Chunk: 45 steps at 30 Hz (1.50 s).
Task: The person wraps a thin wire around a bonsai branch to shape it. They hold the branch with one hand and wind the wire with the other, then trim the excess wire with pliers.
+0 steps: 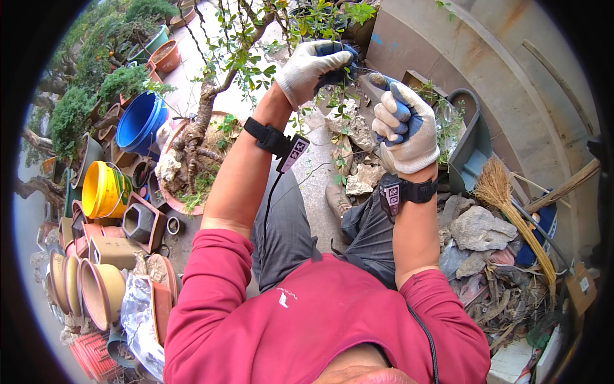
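My left hand (pixel 316 70), in a white glove with blue palm, is closed on a thin dark wire or twig (pixel 363 69) among the small-leaved branches of a bonsai tree (pixel 208 102). My right hand (pixel 404 128), gloved alike, sits just right and lower, fingers curled tightly; a rounded greyish piece (pixel 377 81) shows above its fingertips, too small to identify. The tree's gnarled trunk rises from a pink pot (pixel 176 198) to the left. Both forearms carry strapped devices. Leafy twigs hang below my left hand, partly hiding what lies behind.
Left are a blue bucket (pixel 137 125), a yellow bucket (pixel 101 192) and several stacked pots (pixel 102 294). Broken rocks (pixel 361 179) lie between my feet and the plants. At right are a grey plastic tub (pixel 467 160), straw broom (pixel 511 217), rubble (pixel 480 230) and a curved wall (pixel 524 89).
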Tool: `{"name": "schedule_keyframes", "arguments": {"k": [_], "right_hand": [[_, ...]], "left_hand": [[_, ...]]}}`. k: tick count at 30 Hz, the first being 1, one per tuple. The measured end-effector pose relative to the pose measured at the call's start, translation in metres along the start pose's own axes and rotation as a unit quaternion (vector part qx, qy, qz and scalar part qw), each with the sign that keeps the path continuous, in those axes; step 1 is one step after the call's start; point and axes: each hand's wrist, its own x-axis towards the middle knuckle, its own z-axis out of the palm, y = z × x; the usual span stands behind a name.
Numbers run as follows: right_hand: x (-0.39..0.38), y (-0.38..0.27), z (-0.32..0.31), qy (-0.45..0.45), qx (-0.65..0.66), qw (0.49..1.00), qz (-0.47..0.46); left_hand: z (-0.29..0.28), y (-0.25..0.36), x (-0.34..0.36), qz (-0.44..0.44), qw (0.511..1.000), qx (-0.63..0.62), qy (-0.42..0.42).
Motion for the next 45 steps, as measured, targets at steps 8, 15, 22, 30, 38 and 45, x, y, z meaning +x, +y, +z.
{"name": "schedule_keyframes", "arguments": {"k": [8,15,22,30,38,45], "right_hand": [[-0.002,-0.004,-0.009,0.005,-0.041,0.999,-0.005],[-0.009,-0.003,-0.015,0.017,-0.081,0.997,0.009],[-0.002,-0.007,-0.03,-0.028,0.061,0.996,0.054],[0.004,-0.006,-0.032,-0.066,0.116,0.988,0.072],[-0.024,0.001,-0.036,-0.062,-0.046,0.996,0.035],[-0.032,-0.003,-0.041,0.08,-0.222,0.971,-0.031]], "left_hand": [[0.002,0.013,-0.007,-0.019,0.999,-0.032,-0.027],[0.0,0.016,-0.009,0.003,0.999,0.012,-0.043],[-0.003,0.02,-0.012,-0.004,0.997,0.023,-0.073],[-0.002,0.029,-0.016,0.036,0.992,0.11,-0.051],[-0.011,0.025,-0.011,0.053,0.982,0.177,-0.043],[-0.01,0.023,-0.012,0.029,0.991,0.123,-0.035]]}}
